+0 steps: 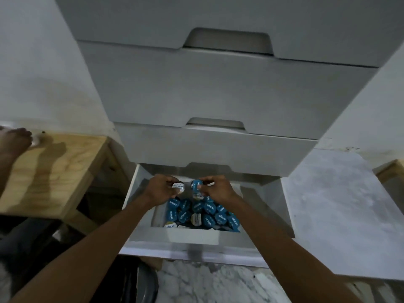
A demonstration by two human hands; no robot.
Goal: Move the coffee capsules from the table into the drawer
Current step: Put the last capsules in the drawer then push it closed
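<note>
Left arm: bare forearm, entering from 7 o'clock, extended toward 12 o'clock. Left hand (160,186): back of hand up, fingers curled, thumb and fingertips pinched closed at its 3 o'clock side. Right arm: bare forearm, entering from 5 o'clock, extended toward 11 o'clock. Right hand (215,187): back of hand up, fingers bent and pinched closed at its 9 o'clock side. Hands level, close together, fingertips near, not touching.
</note>
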